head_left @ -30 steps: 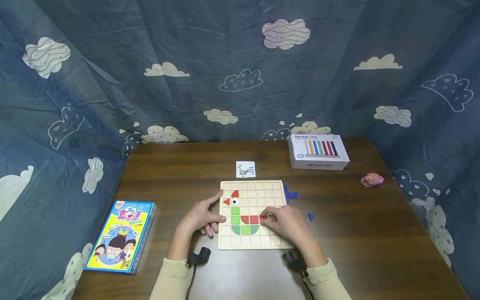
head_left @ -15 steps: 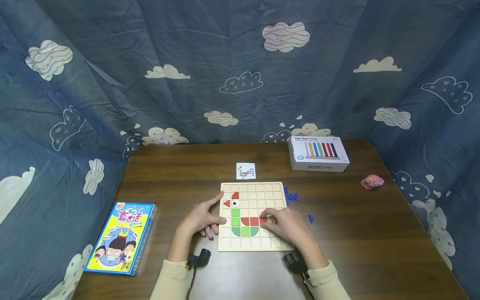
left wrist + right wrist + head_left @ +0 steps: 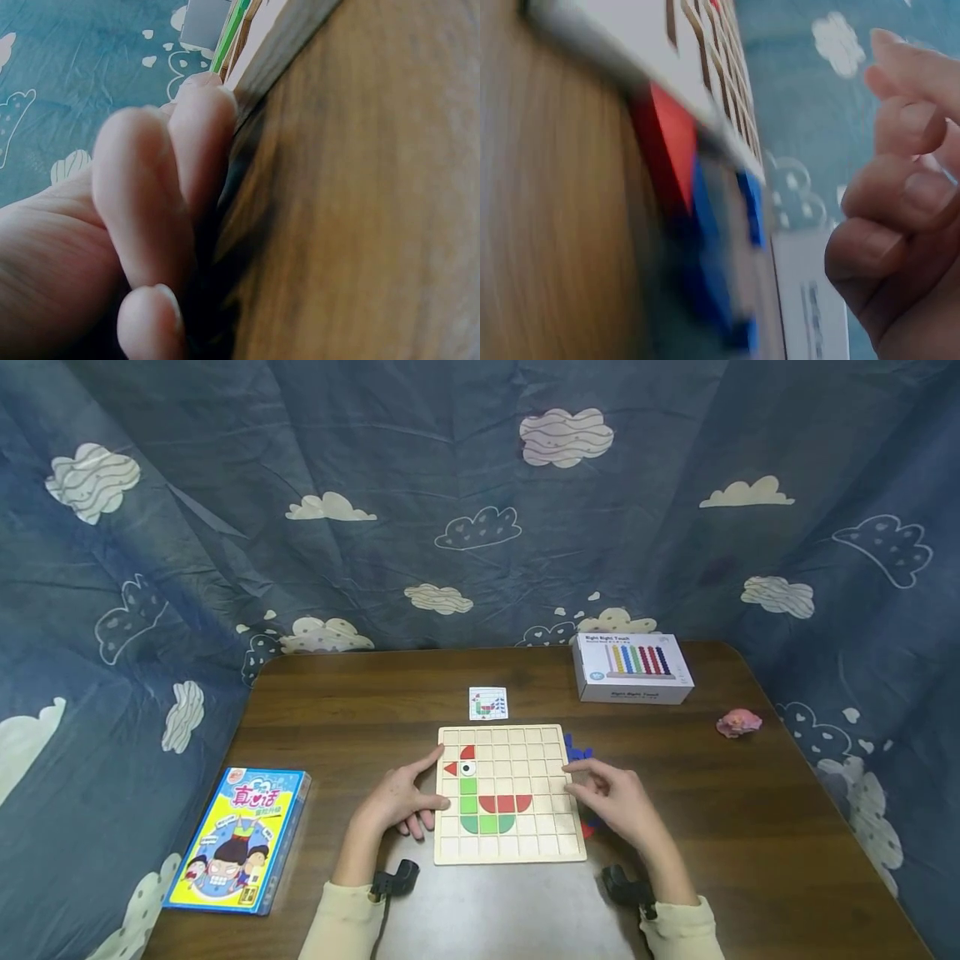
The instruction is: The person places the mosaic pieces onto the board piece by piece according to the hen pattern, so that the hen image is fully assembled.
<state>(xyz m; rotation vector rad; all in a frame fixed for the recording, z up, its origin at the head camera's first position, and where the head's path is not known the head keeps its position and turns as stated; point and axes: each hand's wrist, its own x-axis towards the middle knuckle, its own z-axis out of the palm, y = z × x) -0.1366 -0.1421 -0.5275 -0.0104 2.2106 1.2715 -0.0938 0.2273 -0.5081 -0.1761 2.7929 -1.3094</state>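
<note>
A pale wooden grid board [image 3: 528, 843] lies on the table, with red, green and eye-printed tiles forming a bird shape. My left hand [image 3: 396, 797] rests at its left edge, index finger and thumb spread along the rim. In the left wrist view the fingertips [image 3: 202, 112] are close against the board's side. A red row ends in a rounded red tile [image 3: 523, 803]. My right hand [image 3: 618, 800] hovers by the board's right edge, fingers loosely bent, with nothing visible between them. Beneath it a red piece [image 3: 671, 142] and blue pieces [image 3: 705, 277] lie beside the board, partly hidden.
Behind the board lies a small pattern card [image 3: 488, 703] showing a bird. A white box [image 3: 633, 670] stands at the back right, and a pink shell-like object [image 3: 738, 723] is farther right. A colourful boxed game [image 3: 236, 839] lies on the left.
My right hand has left the rounded red tile, which now sits at the end of the red row, and has moved right to the board's edge. The left hand stays in place.
</note>
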